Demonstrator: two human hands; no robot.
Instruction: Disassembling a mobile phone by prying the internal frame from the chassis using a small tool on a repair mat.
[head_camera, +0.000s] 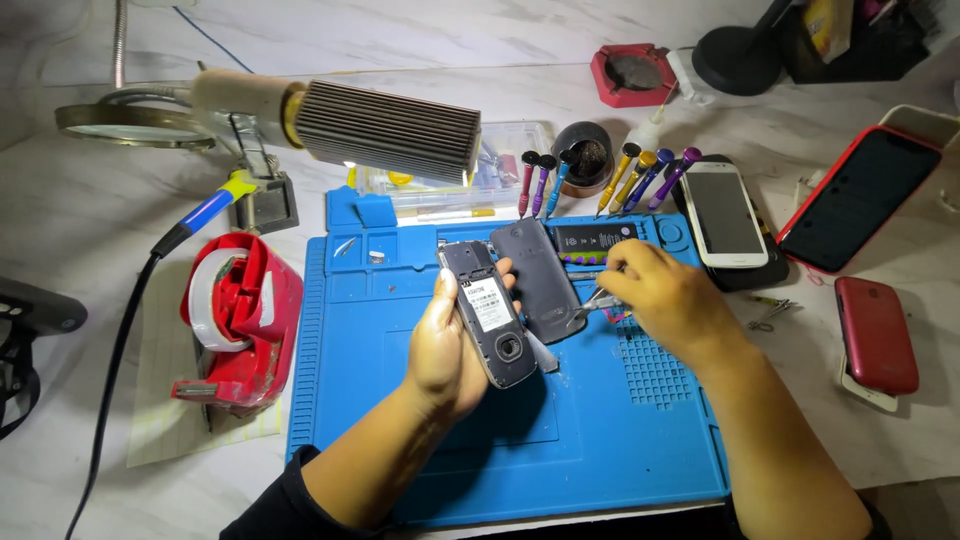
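Left of the mat I note a red tape dispenser. My left hand is closed around an opened dark phone body, back side up, held over the blue work mat. Just beside it on the mat lies the removed back cover, with a battery behind. My right hand pinches metal tweezers, tips at the cover's edge. Judged: disassembly in progress. The next move likely calls for fine tip placement near the phone.
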